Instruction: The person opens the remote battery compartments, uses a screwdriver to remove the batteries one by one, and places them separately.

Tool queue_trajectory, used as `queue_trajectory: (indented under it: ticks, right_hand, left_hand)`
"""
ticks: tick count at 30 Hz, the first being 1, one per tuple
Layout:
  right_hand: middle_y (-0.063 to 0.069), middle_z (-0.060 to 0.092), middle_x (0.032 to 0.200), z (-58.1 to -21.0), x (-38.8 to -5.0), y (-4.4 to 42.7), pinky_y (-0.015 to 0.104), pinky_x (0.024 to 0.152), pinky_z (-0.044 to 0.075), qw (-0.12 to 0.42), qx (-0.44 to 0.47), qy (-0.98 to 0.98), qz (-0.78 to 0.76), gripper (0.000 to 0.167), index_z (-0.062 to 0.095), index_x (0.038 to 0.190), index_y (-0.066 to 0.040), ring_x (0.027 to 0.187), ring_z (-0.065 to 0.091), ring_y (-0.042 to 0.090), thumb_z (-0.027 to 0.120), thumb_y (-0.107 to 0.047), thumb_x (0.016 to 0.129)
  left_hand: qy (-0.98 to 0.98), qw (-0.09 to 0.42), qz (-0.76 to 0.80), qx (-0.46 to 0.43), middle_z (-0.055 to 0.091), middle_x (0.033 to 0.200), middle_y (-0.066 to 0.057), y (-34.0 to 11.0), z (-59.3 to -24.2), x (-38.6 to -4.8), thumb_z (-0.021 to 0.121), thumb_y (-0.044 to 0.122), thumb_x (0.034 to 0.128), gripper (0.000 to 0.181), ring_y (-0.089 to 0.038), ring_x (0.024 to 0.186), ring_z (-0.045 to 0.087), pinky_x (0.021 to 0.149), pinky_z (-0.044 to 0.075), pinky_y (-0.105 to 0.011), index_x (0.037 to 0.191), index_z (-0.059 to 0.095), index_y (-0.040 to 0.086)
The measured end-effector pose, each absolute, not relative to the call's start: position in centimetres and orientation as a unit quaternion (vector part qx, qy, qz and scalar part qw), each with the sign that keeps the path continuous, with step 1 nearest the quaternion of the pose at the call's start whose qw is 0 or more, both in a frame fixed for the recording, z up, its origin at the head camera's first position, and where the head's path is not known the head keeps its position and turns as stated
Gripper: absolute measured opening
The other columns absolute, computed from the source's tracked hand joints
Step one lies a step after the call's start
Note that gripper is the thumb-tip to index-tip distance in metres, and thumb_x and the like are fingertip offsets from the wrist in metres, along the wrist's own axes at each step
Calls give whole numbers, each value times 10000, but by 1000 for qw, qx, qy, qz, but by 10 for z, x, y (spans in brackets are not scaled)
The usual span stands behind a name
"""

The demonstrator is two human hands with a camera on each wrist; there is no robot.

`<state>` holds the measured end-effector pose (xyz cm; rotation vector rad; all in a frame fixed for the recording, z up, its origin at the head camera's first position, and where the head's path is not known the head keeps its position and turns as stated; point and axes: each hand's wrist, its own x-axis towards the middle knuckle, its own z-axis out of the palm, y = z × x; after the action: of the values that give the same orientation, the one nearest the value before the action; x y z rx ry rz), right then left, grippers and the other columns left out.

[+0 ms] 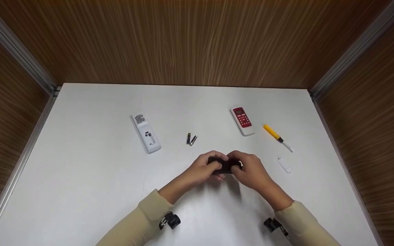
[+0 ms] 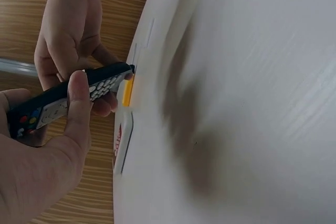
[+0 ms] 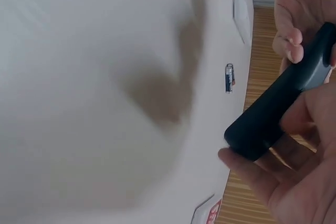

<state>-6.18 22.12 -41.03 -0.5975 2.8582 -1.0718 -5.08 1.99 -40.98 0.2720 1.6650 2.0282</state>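
Both hands hold a dark remote control above the near middle of the table. My left hand grips its left part, the thumb lying along it. In the left wrist view, grey and coloured buttons show on the remote control, and the left thumb crosses its face. My right hand holds the other end between thumb and fingers. The smooth dark back of the remote control faces the right wrist view, with the right hand around its lower end.
Beyond the hands lie two small batteries. A white remote with its battery compartment exposed lies at left. Toward the right are a red-and-white remote, a yellow-handled screwdriver and a small white cover. Wood-grain panels border the table.
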Motion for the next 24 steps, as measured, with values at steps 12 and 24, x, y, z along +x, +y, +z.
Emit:
queue_trajectory:
  ticks: [12,24]
  right_hand:
    - [-72,710,1007,-414,-62,225,304,748,564,52,-180,888,-419,227,694,1085,-213,895,653,114,622,-125,889]
    - [-8,588,800,-406,-64,218,307,632,442,117,-139,887,-423,143,588,989,-163,725,541,175,480,-129,903]
  left_hand:
    - [642,193,729,137,626,1072,-200,11,-407,-51,539,57,996,283,-225,780,689,809,583,-504,1274,483,58]
    - [880,-24,376,288,533,1276,-3,4,-408,-52,795,327,850,526,-180,1107,560,899,507,-339,1288,540,187]
